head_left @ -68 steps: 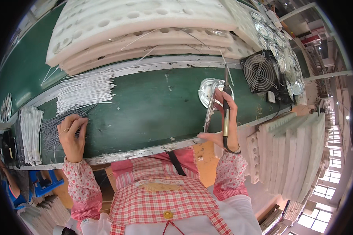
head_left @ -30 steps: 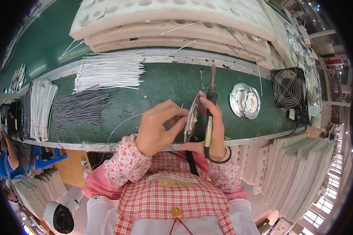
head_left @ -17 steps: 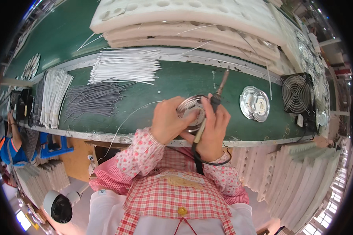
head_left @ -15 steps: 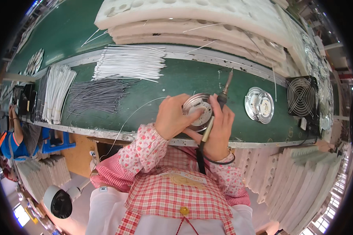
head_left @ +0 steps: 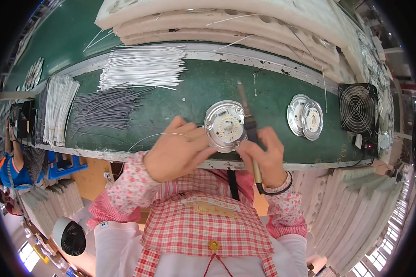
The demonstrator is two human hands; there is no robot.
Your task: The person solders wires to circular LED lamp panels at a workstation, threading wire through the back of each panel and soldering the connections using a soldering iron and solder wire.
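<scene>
A silver round plate with a yellow-dotted centre board (head_left: 224, 127) lies face up on the green bench before me. My left hand (head_left: 180, 150) is curled just left of it; a thin wire (head_left: 145, 138) runs to its fingers, whose grip I cannot make out. My right hand (head_left: 266, 157) is closed round a soldering iron (head_left: 249, 121) with a black cord, its tip pointing away from me beyond the plate's right side. Two similar silver plates (head_left: 305, 117) overlap to the right.
White wires (head_left: 141, 67), grey wires (head_left: 101, 108) and an upright bundle (head_left: 60, 111) lie left. A black fan (head_left: 357, 111) stands right. Foam trays (head_left: 217, 27) are stacked beyond the bench; more stand upright below right (head_left: 356, 207). A person in blue (head_left: 11, 171) is at far left.
The plate that was held between my hands now lies flat on the bench, more fully visible. My left hand has drawn down and left, my right hand down and right with the iron.
</scene>
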